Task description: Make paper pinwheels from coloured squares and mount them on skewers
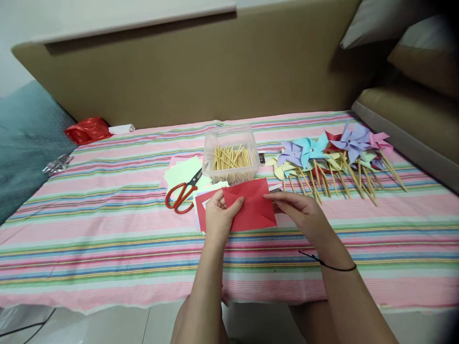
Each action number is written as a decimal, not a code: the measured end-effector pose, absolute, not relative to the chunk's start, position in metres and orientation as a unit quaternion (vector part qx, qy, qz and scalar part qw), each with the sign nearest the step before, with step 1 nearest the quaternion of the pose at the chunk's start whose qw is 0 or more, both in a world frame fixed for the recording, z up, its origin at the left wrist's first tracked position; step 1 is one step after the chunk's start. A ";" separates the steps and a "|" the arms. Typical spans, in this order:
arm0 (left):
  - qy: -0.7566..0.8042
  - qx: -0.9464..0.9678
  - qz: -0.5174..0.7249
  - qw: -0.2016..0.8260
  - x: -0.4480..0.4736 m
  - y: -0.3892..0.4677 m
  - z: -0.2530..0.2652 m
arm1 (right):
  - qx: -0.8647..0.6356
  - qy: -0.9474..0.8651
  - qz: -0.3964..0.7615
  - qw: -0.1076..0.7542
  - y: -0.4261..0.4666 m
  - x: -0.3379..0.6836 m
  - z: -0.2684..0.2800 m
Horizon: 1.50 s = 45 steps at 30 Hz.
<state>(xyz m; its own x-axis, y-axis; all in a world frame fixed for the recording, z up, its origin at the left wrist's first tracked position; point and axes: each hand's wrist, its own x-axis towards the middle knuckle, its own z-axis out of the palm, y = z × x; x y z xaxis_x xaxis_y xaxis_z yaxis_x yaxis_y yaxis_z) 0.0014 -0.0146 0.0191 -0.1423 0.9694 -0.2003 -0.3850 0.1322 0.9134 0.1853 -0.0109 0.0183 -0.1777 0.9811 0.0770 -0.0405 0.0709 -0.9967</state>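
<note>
A red sheet of paper (pixel 255 210) with cut or crease lines running in from its corners is held above the striped cloth. My left hand (pixel 220 215) grips its left side, thumb on top. My right hand (pixel 299 208) is closed at its right edge, thumb and fingers pinched on the paper there. Under and left of it lies a stack of coloured paper (pixel 201 212), red on top. Scissors with orange-red handles (pixel 181 196) rest on pale green sheets (pixel 179 174). Behind the red sheet stands a clear plastic box (pixel 231 138) of short wooden sticks (pixel 231 158).
Several finished paper pinwheels (pixel 313 148) on sticks lie at the right. A red plastic bag (pixel 88 130) and a small white box (pixel 122 129) sit at the far left, near a shiny clear packet (pixel 57 165). A brown sofa back (pixel 201 71) rises behind the striped cloth (pixel 118 239).
</note>
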 end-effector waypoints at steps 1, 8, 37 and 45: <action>0.480 0.306 0.585 0.578 0.001 -0.015 0.019 | -0.419 -0.540 0.545 0.485 -0.011 0.183 0.019; 0.483 0.327 0.581 0.568 0.002 -0.016 0.018 | -0.498 -0.447 0.518 0.533 -0.008 0.165 0.016; 0.427 0.343 0.556 0.625 0.003 -0.017 0.022 | -0.419 -0.696 0.172 0.557 -0.011 0.162 0.016; 0.437 0.353 0.552 0.617 0.004 -0.016 0.020 | -0.408 -0.702 0.162 0.561 -0.010 0.158 0.015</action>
